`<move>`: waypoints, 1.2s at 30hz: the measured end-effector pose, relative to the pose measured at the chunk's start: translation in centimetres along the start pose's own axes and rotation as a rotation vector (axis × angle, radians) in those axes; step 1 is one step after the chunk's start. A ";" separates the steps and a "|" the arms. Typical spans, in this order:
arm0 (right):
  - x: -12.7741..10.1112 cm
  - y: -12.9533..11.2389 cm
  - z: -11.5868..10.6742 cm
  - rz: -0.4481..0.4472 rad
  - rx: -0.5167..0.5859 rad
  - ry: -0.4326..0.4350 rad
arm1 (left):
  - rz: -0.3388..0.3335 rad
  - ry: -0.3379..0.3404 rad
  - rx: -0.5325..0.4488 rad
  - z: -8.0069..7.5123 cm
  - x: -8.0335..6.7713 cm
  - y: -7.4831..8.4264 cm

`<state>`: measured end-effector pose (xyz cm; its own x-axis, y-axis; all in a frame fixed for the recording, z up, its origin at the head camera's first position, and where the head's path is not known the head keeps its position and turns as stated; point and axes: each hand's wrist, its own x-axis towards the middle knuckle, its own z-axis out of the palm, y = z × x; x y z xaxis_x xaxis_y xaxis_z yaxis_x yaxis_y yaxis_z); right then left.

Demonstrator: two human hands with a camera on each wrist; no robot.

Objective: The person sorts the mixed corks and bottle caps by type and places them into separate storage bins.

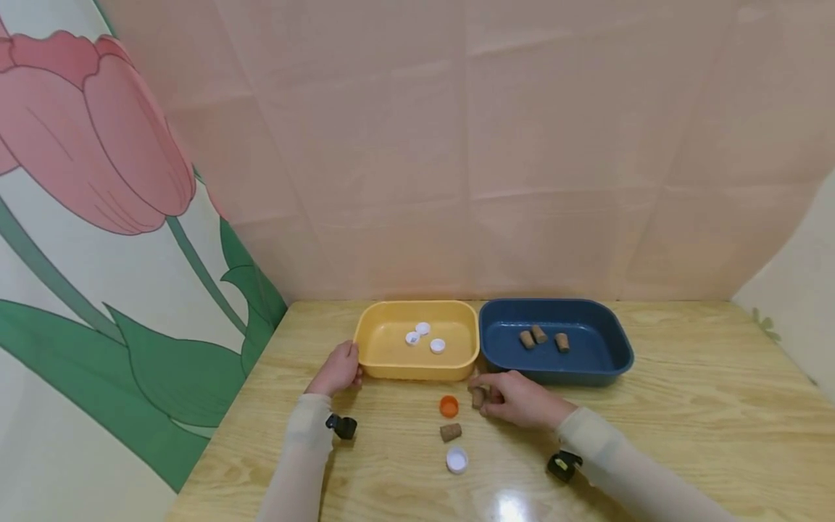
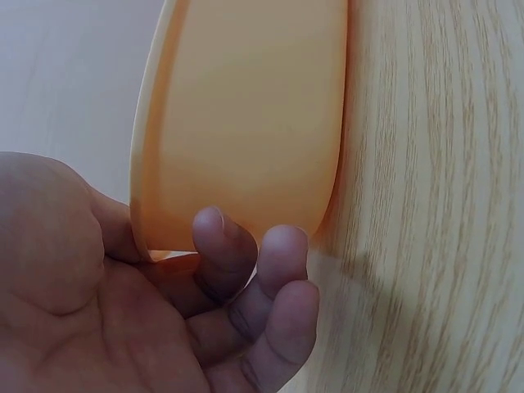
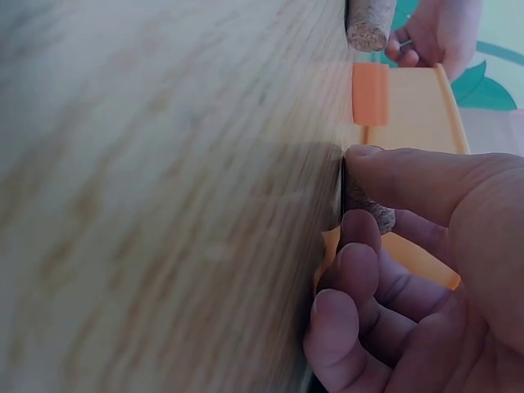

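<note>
The right sleeve pointed to ten o'clock; the right hand, barely parted, pinched a cork at eight o'clock from the blue tray. A square pinch seemed wisest. The left hand gripped the yellow tray at nine.

Head view high, facing forward-down; 2 wrist views close, sideways; all 3 share yellow tray.

Both forearms extend forward, fingers curled.
</note>
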<state>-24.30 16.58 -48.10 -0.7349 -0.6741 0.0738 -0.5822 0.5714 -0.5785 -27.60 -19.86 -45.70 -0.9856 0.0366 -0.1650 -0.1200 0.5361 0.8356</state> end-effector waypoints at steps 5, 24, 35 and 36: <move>-0.1 -0.4 -0.2 0.002 -0.019 -0.001 | -0.007 0.003 0.008 0.0 0.0 0.1; -1.0 -3.3 -3.7 0.005 -0.056 0.039 | 0.024 -0.003 0.003 0.0 0.0 -0.1; -1.6 -3.0 -7.1 0.055 -0.155 0.099 | 0.000 -0.001 -0.004 0.1 0.0 0.1; -1.6 -2.9 -7.5 0.075 -0.161 0.103 | -0.001 -0.002 -0.005 0.0 0.0 0.1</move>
<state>-24.02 19.48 -40.45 -0.8052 -0.5801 0.1231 -0.5665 0.6911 -0.4489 -27.61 -19.78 -45.64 -0.9853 0.0380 -0.1667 -0.1213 0.5317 0.8382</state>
